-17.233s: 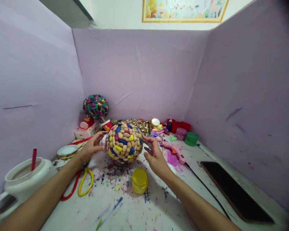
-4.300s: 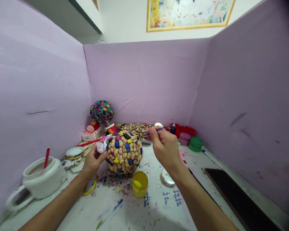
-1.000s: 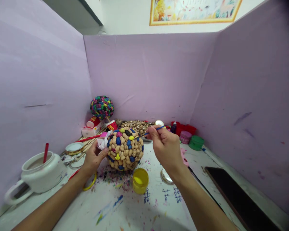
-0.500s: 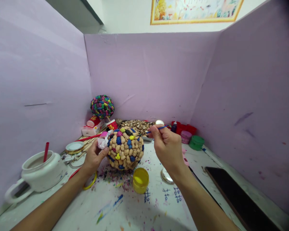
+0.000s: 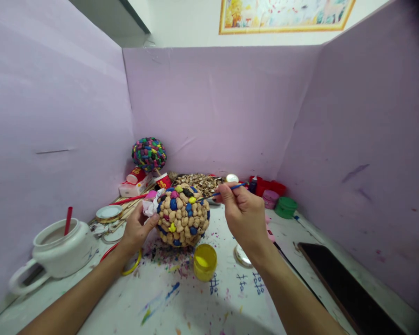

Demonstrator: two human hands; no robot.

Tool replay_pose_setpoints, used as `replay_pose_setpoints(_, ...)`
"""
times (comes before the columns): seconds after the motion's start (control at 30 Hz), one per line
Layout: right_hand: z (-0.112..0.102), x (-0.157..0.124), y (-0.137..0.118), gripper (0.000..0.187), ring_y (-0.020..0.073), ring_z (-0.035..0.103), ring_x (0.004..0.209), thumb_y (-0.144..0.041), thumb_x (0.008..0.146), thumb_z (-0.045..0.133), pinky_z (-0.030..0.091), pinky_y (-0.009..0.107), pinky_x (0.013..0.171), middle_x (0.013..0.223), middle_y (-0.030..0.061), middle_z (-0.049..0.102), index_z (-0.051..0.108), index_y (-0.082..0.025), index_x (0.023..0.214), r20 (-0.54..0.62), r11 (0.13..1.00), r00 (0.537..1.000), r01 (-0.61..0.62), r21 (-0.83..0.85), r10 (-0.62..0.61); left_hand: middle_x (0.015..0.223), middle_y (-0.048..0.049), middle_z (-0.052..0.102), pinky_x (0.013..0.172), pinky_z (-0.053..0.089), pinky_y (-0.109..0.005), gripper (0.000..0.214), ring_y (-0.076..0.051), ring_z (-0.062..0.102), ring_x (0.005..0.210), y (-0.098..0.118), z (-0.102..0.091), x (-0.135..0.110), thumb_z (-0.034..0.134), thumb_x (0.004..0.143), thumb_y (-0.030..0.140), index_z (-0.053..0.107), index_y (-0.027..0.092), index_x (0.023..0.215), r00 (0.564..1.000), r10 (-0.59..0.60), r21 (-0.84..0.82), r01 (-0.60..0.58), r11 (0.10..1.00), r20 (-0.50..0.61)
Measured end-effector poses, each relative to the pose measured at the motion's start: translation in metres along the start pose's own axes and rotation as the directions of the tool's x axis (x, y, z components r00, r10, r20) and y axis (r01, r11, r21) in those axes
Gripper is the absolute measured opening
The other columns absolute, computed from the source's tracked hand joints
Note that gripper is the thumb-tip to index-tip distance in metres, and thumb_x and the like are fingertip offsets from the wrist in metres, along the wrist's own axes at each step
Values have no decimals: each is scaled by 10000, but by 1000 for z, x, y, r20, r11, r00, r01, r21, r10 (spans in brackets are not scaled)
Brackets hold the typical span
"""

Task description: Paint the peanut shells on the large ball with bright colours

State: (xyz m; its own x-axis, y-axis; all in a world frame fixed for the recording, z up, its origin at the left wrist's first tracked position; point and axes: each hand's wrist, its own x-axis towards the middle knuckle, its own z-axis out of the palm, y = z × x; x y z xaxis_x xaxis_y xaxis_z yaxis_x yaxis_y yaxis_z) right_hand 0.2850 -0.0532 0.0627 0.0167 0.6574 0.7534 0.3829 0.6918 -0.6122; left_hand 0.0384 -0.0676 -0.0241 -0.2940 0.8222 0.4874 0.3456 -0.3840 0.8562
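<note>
A ball covered in peanut shells [image 5: 183,218] stands above the paint-flecked table, most shells bare tan, others painted blue, yellow, black or magenta. My left hand [image 5: 139,227] grips its left side, with a crumpled white tissue [image 5: 149,207] between fingers and ball. Pinched in my right hand [image 5: 242,211] is a thin blue paintbrush [image 5: 236,186]. Its tip points left and meets the ball's upper right, close to a yellow shell [image 5: 192,200]. Below the ball sits an uncovered jar of yellow paint [image 5: 205,263].
A finished multicoloured ball [image 5: 149,154] rests at the back left. Loose shells [image 5: 197,183] are heaped behind. On the left is a white mug-like pot [image 5: 61,249]; on the right, a dark phone-like slab [image 5: 345,284] and green jar [image 5: 285,207]. Purple panels [image 5: 216,111] enclose the table.
The brush has shifted very slightly at the ball's upper right. Otherwise the whole view drifts a few pixels, and both hands keep their grips.
</note>
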Motion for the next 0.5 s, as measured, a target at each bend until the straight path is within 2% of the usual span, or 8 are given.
replay_pose_setpoints(0.2,-1,5,7,231,151,650,559,-306,883,512,477,255,540,617,19,693,659,-182,755,-33,999,999,23,-29,-24,933,-54,653,770,513,-348,429,-241,617,878,-4,-1,1,696,677,433,544,176,985,1000,1,-20,-1,1000,3)
replay_pose_setpoints(0.33,-9,9,4,231,154,670,588,-325,887,520,496,259,533,651,20,702,651,-182,761,-109,997,994,-13,80,21,954,-61,660,785,514,-359,431,-250,621,901,-6,-1,3,692,689,428,544,179,1009,1000,-6,-26,6,1000,3)
replay_pose_setpoints(0.5,-21,13,2,201,137,658,592,-328,885,545,510,253,545,664,5,691,662,-195,791,-217,989,976,13,145,19,955,-63,664,813,517,-384,466,-264,624,918,-4,0,4,708,671,464,542,189,1008,999,-51,-28,51,998,-5)
